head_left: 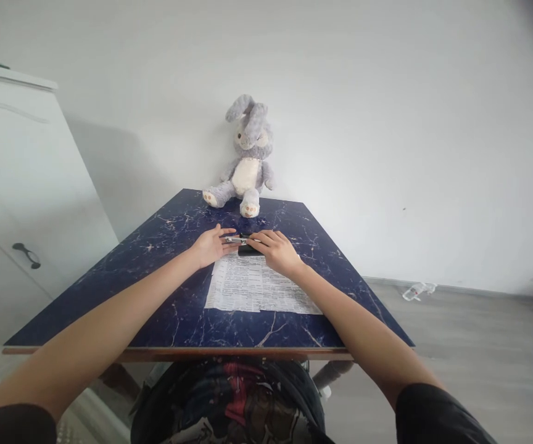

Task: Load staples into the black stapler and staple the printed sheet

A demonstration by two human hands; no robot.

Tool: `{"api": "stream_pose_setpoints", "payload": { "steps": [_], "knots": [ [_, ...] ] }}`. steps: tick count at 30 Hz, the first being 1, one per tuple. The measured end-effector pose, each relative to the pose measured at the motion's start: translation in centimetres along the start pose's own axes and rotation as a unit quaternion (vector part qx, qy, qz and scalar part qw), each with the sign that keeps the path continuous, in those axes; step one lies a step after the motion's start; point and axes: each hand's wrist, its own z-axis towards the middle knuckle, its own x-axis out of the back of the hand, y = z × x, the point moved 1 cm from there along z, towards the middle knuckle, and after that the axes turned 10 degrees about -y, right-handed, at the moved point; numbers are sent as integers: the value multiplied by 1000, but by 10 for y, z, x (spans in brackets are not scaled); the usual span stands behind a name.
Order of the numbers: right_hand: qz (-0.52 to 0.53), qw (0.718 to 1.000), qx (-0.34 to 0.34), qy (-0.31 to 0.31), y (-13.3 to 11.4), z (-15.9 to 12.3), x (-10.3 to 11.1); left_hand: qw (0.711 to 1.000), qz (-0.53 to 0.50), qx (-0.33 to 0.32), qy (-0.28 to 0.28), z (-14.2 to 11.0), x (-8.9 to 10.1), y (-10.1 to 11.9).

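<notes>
A slim silver metal object (235, 239), too small to identify, lies crosswise between my two hands. My right hand (276, 249) is closed over its right end, fingers bent and pointing left. My left hand (211, 245) is at the other end, its fingers stretched out and apart around the metal tip; whether they touch it is hard to see. Just under the right fingers is a flat black object (248, 251), partly covered by them. It sits at the top edge of a sheet of printed paper (257, 287), whose right side is partly hidden by my right hand and forearm.
A grey plush rabbit (247, 176) sits at the far end of the dark blue marbled table (155, 259), against the white wall. To the left stands a white cabinet (12, 172) with a dark handle. Some clear plastic wrapping (419, 291) lies on the floor at right.
</notes>
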Motion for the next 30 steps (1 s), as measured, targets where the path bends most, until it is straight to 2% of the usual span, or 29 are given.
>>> {"api": "stream_pose_setpoints", "payload": {
  "steps": [3, 7, 9, 11, 13, 15, 16, 18, 20, 22, 24, 26, 30],
  "knots": [
    [-112, 994, 0, -15, -8, 1, 3, 1000, -3, 12, 5, 2, -1, -3],
    [-119, 992, -2, -28, -12, 2, 3, 1000, 27, -2, -3, 6, 0, -7],
    [-76, 997, -30, -11, -11, 2, 0, 998, 54, -7, 35, 8, 2, -7],
    [12, 994, -98, 35, -5, 3, -3, 992, 80, -31, 88, 8, 4, -4],
    [127, 974, -177, 54, 5, 2, -6, 982, 94, -88, 138, 6, 6, 1],
    [223, 953, -207, 13, 16, 1, -8, 963, 121, -168, 170, 0, 4, 9],
    [251, 948, -196, -25, 20, 0, -9, 952, 146, -206, 175, -3, 2, 13],
    [273, 946, -147, -96, 27, -2, -8, 930, 205, -259, 159, -11, -5, 20],
    [282, 946, -96, -132, 28, -4, -5, 915, 260, -284, 122, -19, -15, 22],
    [288, 951, -67, -91, 25, -3, 0, 910, 300, -278, 70, -26, -27, 21],
    [276, 960, -43, -4, 18, -1, 6, 913, 322, -249, 9, -31, -39, 15],
    [250, 967, -6, 55, 9, 1, 9, 918, 323, -227, -34, -36, -49, 7],
    [233, 966, 56, 92, -8, 4, 8, 915, 333, -216, -74, -40, -59, -3]
  ]
}}
